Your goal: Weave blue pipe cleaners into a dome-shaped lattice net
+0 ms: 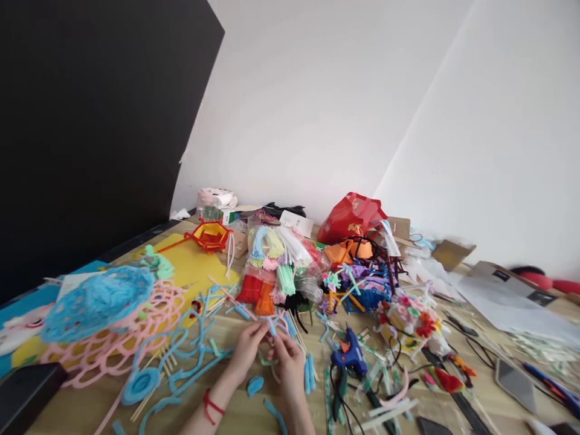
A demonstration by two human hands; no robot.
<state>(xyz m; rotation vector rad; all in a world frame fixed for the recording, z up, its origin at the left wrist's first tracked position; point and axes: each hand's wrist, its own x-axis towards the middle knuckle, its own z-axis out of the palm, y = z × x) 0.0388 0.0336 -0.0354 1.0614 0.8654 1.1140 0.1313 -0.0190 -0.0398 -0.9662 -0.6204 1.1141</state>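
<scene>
My left hand (247, 349) and my right hand (288, 357) meet over the near middle of the table. Both are closed in a pinch on a short light-blue pipe cleaner (272, 328), whose lower part the fingers cover. Pink strands show just behind the fingertips, and a pale green strip lies below them. Beside my right wrist are short blue pipe-cleaner rolls (309, 373). Under my left hand rests a small blue leaf-shaped piece (255, 385). Left of it spread branching blue pipe cleaners (199, 350) and a blue coil (141, 385).
A blue glue gun (351, 355) lies right of my hands, with pliers (339, 393) in front. Bagged pipe-cleaner bundles (286, 278) pile up behind. Blue netting (102, 302) covers pink netting (109, 359) on the left. A red bag (351, 214) stands far back; a phone (515, 385) lies right.
</scene>
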